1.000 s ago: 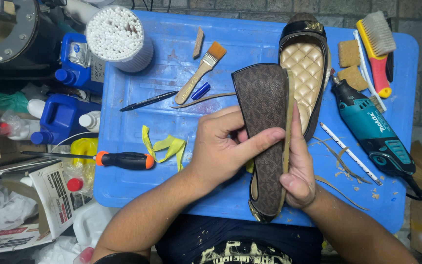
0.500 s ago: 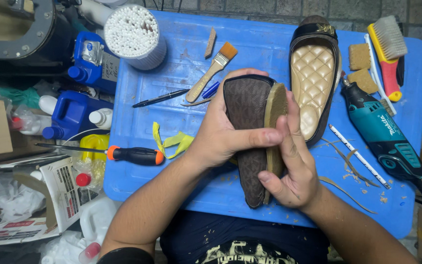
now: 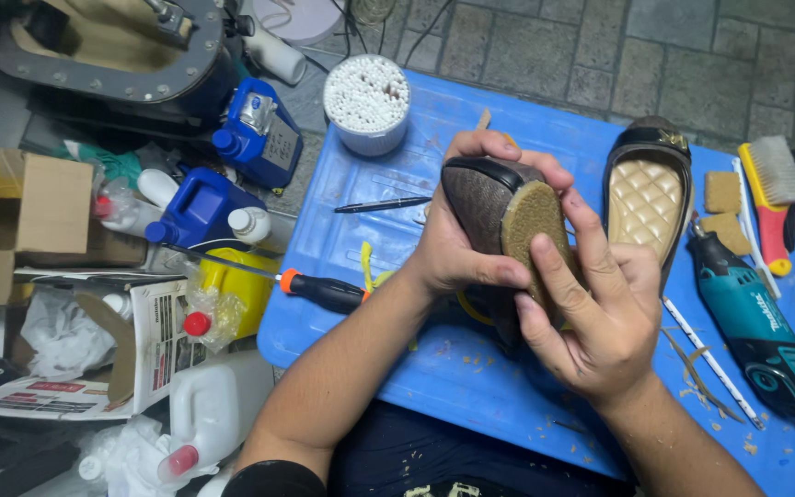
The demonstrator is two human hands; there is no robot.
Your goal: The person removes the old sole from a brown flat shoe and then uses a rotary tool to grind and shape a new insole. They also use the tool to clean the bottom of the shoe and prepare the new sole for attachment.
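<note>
Now we hold the shoe [image 3: 485, 207] up over the middle of the blue tabletop [image 3: 471, 377], sole side toward us, its toe pointing to the far edge. Our left hand [image 3: 457, 248] grasps it from the left: the fingers [image 3: 508, 147] curl over the far end of the toe, and the thumb lies across the near part of the sole. Our right hand [image 3: 600, 322] grips from the right and near side, its fingers [image 3: 554, 276] laid flat along the tan sole patch [image 3: 535, 230], pressing on it. So the shoe sits clamped between both hands, with the patch just under the right fingertips and the brown upper against the left palm.

On the tabletop to the right lies the second shoe [image 3: 648, 198], its quilted insole facing up. Farther right are two sponge blocks [image 3: 722, 207], a brush [image 3: 770, 193] with a red handle, and a teal rotary tool [image 3: 752, 317] lying near the right edge. To the left of our hands lie a pen [image 3: 381, 204] and a screwdriver [image 3: 319, 290] with an orange and black grip. A white tub [image 3: 366, 101] stands at the far left corner. Blue jugs [image 3: 223, 175] stand off the tabletop, further left.
</note>
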